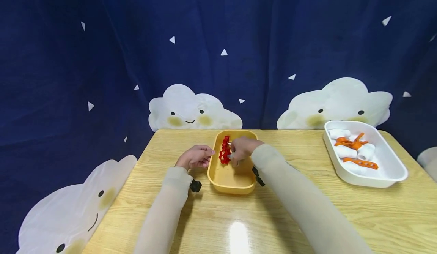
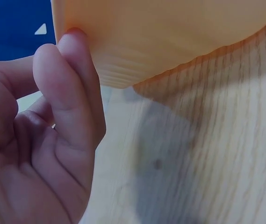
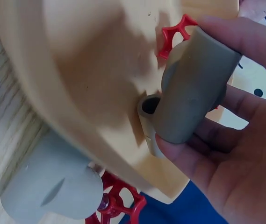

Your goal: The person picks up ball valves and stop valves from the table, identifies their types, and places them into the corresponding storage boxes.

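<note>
A yellow bin (image 1: 232, 189) stands on the table between my hands. At its left rim is my left hand (image 1: 197, 156), pinching the edge; in the left wrist view its fingertips press the bin wall (image 2: 147, 32), and the thumb tip is hidden. Inside the bin, my right hand (image 1: 243, 147) grips a grey pipe fitting (image 3: 198, 86) between thumb and fingers. Red handwheels (image 1: 224, 150) lie beside that hand, along the bin's left side. Under the held piece, the right wrist view has another grey tube (image 3: 149, 122) and part of a red wheel (image 3: 174, 35).
A white tray (image 1: 392, 168) at the table's right holds white pipe pieces (image 1: 345, 151) and orange parts (image 1: 360, 163). Outside the bin, the right wrist view has a grey fitting (image 3: 53, 179) with a red handwheel (image 3: 118, 200). A dark blue curtain (image 1: 218, 26) hangs behind the table.
</note>
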`<state>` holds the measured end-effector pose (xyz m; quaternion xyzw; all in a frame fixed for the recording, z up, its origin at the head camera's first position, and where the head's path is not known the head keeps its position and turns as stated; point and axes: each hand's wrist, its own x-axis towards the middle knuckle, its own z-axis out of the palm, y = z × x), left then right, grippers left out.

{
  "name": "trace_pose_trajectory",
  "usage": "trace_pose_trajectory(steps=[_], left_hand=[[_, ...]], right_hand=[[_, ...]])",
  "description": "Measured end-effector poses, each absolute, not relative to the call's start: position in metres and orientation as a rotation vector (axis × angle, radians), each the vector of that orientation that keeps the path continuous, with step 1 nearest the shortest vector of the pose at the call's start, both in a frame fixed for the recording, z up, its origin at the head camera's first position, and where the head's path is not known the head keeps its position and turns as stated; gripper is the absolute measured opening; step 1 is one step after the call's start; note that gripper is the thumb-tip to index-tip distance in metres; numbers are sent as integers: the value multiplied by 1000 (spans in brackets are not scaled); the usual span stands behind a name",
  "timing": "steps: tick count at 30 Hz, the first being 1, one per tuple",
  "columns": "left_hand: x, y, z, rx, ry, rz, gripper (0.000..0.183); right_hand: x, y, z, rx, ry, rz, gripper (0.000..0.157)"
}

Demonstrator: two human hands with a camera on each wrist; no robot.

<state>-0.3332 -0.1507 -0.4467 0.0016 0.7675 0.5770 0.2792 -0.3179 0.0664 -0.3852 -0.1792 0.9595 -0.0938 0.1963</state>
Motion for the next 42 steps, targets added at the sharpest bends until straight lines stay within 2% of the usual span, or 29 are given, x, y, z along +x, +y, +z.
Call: trace_pose_trajectory(steps=[14,19,35,42], left_hand=[[-334,-148,-445,8,2073,1535,18],[-337,-149,-448,-1,2076,1525,14],[-335,-148,-449,-4,2076,1538,14],[-336,-149,-448,-14,2066,1547,15]], right_hand=[[-327,58,-399,-445,2671,-399,41],[-328,58,-400,-450,2669,-378,44],[-325,59,-401,-456,2745,-184,29],[-328,61,-403,-473,2736,-166,31]])
